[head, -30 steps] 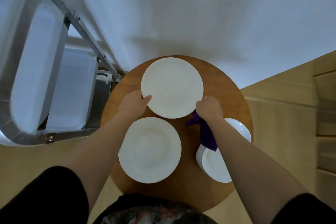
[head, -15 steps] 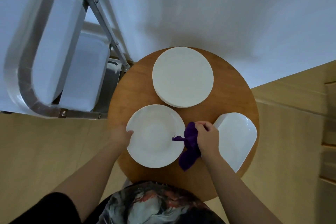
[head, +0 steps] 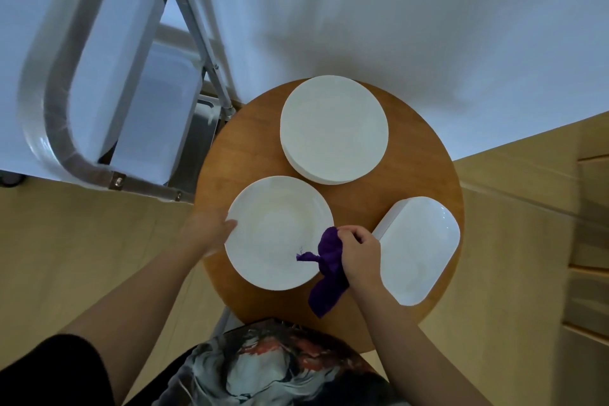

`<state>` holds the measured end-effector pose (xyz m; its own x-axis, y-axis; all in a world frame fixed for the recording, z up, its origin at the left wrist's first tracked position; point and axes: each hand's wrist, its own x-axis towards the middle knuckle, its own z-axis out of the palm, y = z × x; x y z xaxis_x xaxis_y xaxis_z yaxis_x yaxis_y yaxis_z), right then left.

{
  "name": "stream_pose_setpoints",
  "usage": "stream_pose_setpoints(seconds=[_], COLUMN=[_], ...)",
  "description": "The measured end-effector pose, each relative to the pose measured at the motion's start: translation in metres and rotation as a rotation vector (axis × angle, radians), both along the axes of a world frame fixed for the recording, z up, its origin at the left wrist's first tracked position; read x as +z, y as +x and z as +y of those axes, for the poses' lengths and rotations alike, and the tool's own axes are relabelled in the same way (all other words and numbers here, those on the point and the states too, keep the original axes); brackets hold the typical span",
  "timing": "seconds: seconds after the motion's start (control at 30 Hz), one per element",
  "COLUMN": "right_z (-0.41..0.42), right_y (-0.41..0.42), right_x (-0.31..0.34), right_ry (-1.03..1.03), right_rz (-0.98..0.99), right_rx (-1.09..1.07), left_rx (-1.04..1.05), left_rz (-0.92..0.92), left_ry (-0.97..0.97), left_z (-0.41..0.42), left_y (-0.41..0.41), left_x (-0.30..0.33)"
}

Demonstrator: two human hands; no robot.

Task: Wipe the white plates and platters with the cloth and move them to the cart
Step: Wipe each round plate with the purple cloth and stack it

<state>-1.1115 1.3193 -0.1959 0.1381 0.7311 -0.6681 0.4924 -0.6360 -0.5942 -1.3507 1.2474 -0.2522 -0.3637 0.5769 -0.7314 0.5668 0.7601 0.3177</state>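
So since a second ago you've let go of the far stack of plates [head: 333,128] and dropped both hands back to the near plate [head: 279,232], the one closest to you on the round wooden table [head: 418,155]. Half a second ago you were already there, and not much has shifted since, just the cloth creeping a bit further onto the rim.

Right now your left hand [head: 207,234] is at the plate's left edge. It's motion-blurred, so I honestly can't tell if the fingers are hooked under the rim or just pressed flat against it. Your right hand [head: 359,254] has its fingers curled round the purple cloth [head: 328,269], bunched up, with the top of it touching the plate's lower right rim and the loose tail hanging off over the table.

The white rectangular platter [head: 418,249] sits just right of that hand, looks like a stack of two but hard to be sure. The metal cart [head: 99,82] is up on your left, just beside the table, and I can't see any plates on it from here.

My read: you're about to start wiping this plate, with the left hand steadying it. Everything's still on the table, so the task's basically at the beginning. Watch that the plate doesn't skate on the smooth wood when you push the cloth across.
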Motion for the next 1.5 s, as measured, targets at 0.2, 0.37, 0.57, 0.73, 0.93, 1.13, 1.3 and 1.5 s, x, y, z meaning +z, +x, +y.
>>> stream_pose_setpoints(seconds=[0.2,0.37,0.57,0.73,0.93,1.13,1.3,1.5], right_z=[-0.007,-0.014,-0.016,-0.017,-0.014,-0.02,-0.013,0.015], right_y=[-0.002,-0.001,0.003,0.003,-0.005,-0.015,-0.02,-0.049], right_x=[-0.002,-0.001,0.022,0.059,0.097,0.094,0.099,0.128], right_ry=[-0.032,-0.058,-0.037,0.118,0.216,0.361,0.742,0.926], right_rz=[0.008,0.017,0.061,0.08,0.039,-0.379,-0.375,-0.152], right_rx=[-0.037,-0.074,-0.053,0.091,0.414,0.811,0.636,0.619], left_rx=[0.461,0.764,0.949,1.1,1.142,1.139,1.122,1.076], left_rz=[-0.318,-0.406,-0.647,-0.773,-1.019,-1.078,-1.042,-1.042], left_ry=[0.189,0.187,0.253,0.346,0.462,0.514,0.556,0.653], left_z=[-0.017,-0.016,-0.021,-0.034,-0.036,-0.018,-0.006,0.004], left_y=[0.018,0.038,0.048,0.049,0.065,0.083,0.091,0.101], left_x=[0.012,0.021,0.034,0.049,0.085,0.133,0.162,0.192])
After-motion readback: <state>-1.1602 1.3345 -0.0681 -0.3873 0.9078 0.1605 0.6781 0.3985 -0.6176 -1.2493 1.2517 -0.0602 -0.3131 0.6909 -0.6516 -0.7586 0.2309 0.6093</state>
